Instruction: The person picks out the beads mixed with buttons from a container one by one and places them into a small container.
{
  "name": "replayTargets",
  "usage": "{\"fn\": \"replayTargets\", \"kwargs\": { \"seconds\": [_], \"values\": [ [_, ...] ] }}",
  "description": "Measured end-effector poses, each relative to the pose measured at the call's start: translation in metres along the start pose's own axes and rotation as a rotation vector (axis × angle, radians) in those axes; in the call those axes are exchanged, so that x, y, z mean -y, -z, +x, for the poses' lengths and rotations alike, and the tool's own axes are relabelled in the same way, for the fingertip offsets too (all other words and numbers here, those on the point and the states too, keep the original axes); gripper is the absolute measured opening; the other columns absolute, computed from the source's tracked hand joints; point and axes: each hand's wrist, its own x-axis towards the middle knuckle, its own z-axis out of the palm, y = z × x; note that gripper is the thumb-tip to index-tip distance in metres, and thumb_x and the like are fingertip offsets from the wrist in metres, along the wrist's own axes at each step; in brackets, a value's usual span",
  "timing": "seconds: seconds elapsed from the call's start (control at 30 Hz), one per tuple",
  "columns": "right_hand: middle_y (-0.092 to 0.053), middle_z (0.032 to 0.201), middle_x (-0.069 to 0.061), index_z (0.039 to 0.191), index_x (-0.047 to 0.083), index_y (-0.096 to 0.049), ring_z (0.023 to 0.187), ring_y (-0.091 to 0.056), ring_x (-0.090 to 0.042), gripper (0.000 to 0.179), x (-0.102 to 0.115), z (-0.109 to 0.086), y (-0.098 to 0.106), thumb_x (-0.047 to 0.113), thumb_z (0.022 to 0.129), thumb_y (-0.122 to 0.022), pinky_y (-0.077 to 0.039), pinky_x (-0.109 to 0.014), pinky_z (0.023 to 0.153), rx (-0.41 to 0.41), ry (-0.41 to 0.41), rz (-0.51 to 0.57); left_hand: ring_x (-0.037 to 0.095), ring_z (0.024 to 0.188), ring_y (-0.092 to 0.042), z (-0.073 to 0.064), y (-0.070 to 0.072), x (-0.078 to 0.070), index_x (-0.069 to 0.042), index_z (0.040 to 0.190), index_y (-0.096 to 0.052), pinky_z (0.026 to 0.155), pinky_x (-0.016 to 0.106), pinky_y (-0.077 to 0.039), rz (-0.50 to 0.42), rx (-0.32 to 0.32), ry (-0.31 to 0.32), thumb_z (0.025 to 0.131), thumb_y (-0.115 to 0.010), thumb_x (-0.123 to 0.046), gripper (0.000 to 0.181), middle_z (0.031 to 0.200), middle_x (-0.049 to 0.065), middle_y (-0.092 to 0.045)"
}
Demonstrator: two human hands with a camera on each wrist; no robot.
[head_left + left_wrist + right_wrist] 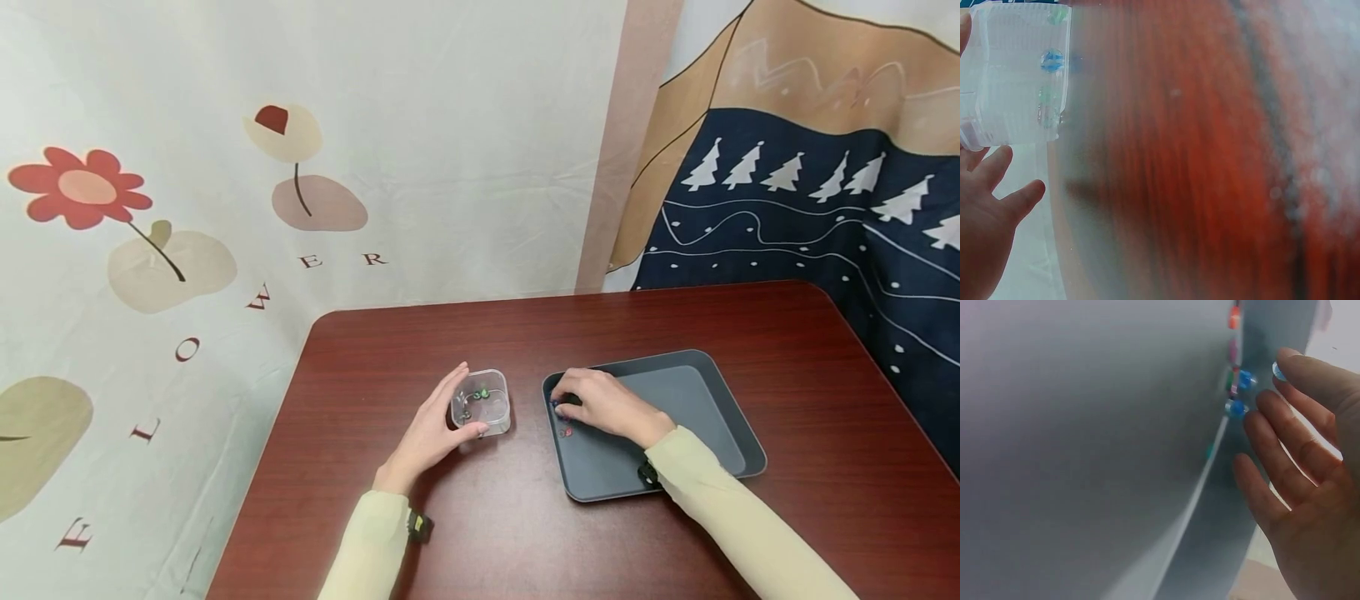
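My left hand holds a clear plastic box from its left side, thumb at the near side and fingers at the far side. Inside the box lie several green and clear glass marbles; a blue marble shows through its wall in the left wrist view. Over the left end of a grey tray, my right hand pinches a clear, bluish marble between thumb and index finger. Below those fingertips, more marbles lie along the tray's edge, including a blue one and an orange-red one.
Box and tray stand on a dark red wooden table, with a gap between them. The tray has a low raised rim. Behind the table hangs a printed cloth with flowers and letters, and a dark blue one with trees.
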Motion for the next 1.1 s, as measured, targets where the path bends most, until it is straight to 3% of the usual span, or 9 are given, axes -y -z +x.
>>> {"fn": "replayTargets", "kwargs": {
  "seconds": [0.43, 0.67, 0.87, 1.1],
  "values": [
    [-0.071, 0.111, 0.002, 0.111, 0.014, -0.078, 0.103, -0.070, -0.020, 0.020, 0.012, -0.004, 0.017, 0.020, 0.093, -0.080, -0.058, -0.038, 0.090, -0.132, -0.002, 0.088, 0.022, 0.150, -0.036, 0.000, 0.001, 0.000, -0.016, 0.162, -0.035, 0.121, 0.047, -0.032, -0.003, 0.014, 0.011, 0.085, -0.087, -0.037, 0.096, 0.167, 0.001, -0.034],
    [-0.070, 0.110, 0.003, 0.110, 0.013, -0.077, 0.102, -0.068, -0.014, 0.019, 0.022, -0.003, 0.015, 0.019, 0.092, -0.081, -0.058, -0.035, 0.088, -0.219, 0.025, 0.093, 0.022, 0.151, -0.036, 0.000, 0.001, 0.000, -0.016, 0.163, -0.034, 0.121, 0.048, -0.032, 0.001, 0.013, 0.012, 0.084, -0.087, -0.037, 0.097, 0.167, -0.001, -0.033],
    [-0.069, 0.112, 0.004, 0.110, 0.014, -0.077, 0.103, -0.069, -0.014, 0.017, 0.035, 0.002, 0.011, 0.019, 0.093, -0.080, -0.059, -0.035, 0.086, -0.251, 0.053, 0.098, 0.023, 0.150, -0.037, 0.000, 0.001, 0.000, -0.011, 0.162, -0.036, 0.121, 0.048, -0.032, 0.000, 0.007, 0.003, 0.084, -0.087, -0.037, 0.097, 0.167, 0.000, -0.034],
    [-0.069, 0.112, 0.004, 0.108, 0.014, -0.076, 0.101, -0.068, -0.012, 0.016, 0.048, 0.016, 0.010, 0.020, 0.094, -0.079, -0.058, -0.033, 0.085, -0.279, 0.092, 0.090, 0.022, 0.150, -0.037, 0.000, 0.001, 0.000, -0.016, 0.162, -0.035, 0.121, 0.048, -0.032, -0.007, 0.004, 0.000, 0.084, -0.087, -0.038, 0.097, 0.167, -0.001, -0.034]
  ]
}}
